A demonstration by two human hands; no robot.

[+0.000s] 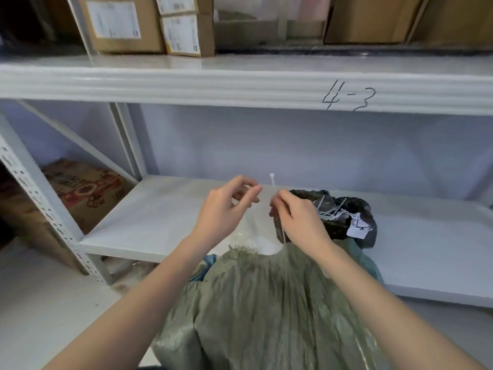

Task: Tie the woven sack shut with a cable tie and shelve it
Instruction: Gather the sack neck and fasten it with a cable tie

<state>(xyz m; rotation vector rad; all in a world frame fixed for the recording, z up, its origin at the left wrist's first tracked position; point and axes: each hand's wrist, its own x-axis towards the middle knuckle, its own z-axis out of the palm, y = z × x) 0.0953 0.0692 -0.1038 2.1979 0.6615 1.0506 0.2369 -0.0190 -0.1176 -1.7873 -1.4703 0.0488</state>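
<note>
Cardboard comes first at the far left: a printed carton [85,193] sits on the floor beyond the rack's perforated upright [40,206]. Next, the lower shelf [165,209] runs rightward, pale and bare along its left end and front edge. Above it the upper shelf beam [240,86] carries a handwritten "4-3" toward its right end, with labelled boxes [149,25] stacked on top.

Toward the middle, the left hand [226,206] hovers over the shelf's front edge, thumb and forefinger fingers [253,192] pressed together in a fine pinch; what they grip is too thin to tell, perhaps the tie's tail. Just beside it, the right hand [298,214] pinches the white cable tie [272,181], whose head end stands up above the fingers. Below both hands the woven sack [266,303], olive-green, stands on the floor against the shelf's front edge, its mouth still loose and unbound.

Farther right, a dark tied bag [346,212] with spare ties and a paper tag rests on the shelf.

Judging by this, the step in hand is readying the tie. The next move calls for gathering the sack's mouth into a neck, looping the tie round it and threading tail through head.
</note>
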